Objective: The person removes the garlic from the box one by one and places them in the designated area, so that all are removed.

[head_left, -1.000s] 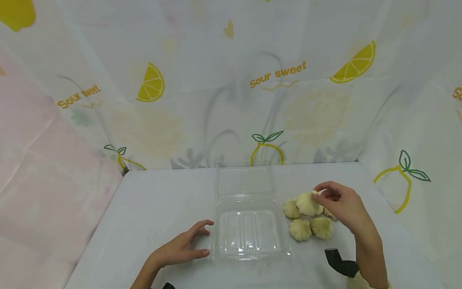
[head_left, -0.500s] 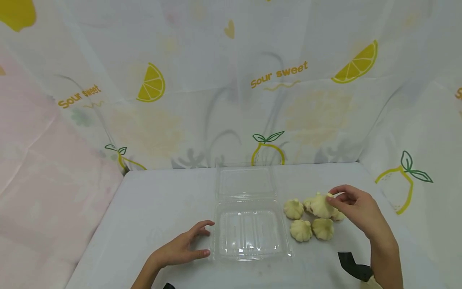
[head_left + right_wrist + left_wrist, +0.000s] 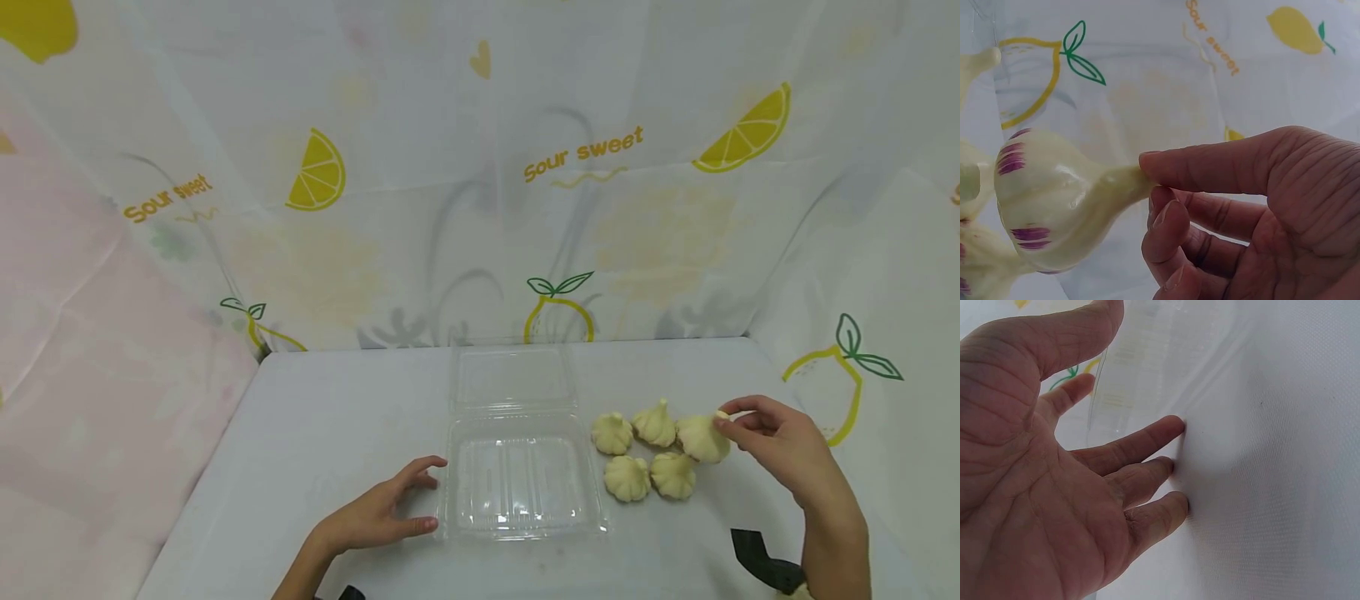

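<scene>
My right hand pinches a garlic bulb by its stem, between thumb and fingers. The right wrist view shows this pale bulb with purple streaks, tilted with the stem toward the hand. Several other garlic bulbs sit beside it in two loose rows. My left hand rests at the left edge of a clear plastic clamshell box, fingers spread. In the left wrist view, some fingertips of that hand touch the white tabletop. Whether they also touch the box I cannot tell.
The box's lid lies folded back behind its base. White table surface extends left of the box. A lemon-printed curtain stands along the table's back edge and sides.
My right hand has moved right with the garlic bulb, past the back row, and a bulb behind it now shows fully. The left hand and the box have stayed put.
</scene>
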The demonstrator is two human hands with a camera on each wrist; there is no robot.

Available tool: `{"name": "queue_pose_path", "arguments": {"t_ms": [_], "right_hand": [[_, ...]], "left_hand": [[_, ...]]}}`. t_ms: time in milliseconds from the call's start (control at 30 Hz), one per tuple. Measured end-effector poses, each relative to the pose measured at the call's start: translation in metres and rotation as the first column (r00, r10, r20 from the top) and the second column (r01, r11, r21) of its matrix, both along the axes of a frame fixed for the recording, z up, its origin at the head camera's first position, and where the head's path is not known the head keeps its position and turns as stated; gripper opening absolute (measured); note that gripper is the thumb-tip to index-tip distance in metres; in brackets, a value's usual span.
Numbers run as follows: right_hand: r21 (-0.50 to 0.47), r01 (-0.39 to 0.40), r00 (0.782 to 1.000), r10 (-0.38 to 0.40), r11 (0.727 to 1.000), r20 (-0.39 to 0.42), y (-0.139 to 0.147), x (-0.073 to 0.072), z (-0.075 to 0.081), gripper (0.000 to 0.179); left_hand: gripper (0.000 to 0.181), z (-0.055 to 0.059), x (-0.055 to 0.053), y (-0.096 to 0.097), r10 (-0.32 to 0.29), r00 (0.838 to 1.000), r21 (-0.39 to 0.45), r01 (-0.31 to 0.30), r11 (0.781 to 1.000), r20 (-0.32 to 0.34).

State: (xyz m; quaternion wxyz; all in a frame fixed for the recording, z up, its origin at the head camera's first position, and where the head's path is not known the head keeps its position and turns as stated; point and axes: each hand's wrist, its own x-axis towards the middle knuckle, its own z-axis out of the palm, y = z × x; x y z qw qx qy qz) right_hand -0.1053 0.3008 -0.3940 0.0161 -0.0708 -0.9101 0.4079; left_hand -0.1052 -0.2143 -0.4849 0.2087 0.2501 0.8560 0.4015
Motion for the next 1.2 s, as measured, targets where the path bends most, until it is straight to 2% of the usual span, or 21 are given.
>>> {"name": "queue_pose_path", "arguments": {"t_ms": [533, 867, 1200], "right_hand": [[0.014, 0.05, 0.988, -0.051, 0.999, 0.146, 0.023, 0.005, -0.012, 0.05], [-0.026, 0.071, 0.974, -0.063, 0.997, 0.219, 0.029, 0.003, -0.022, 0.049], [-0.025, 0.078, 0.961, -0.069, 0.997, 0.268, 0.032, -0.001, -0.034, 0.047]], "left_hand": [[0.07, 0.003, 0.001, 0.002, 0.01, 1.0, -0.012, -0.01, 1.0, -0.001], [0.07, 0.003, 0.001, 0.003, 0.005, 1.0, -0.008, -0.005, 1.0, 0.012], [0.069, 0.004, 0.002, 0.003, 0.003, 1.0, -0.002, -0.003, 1.0, 0.015]]}}
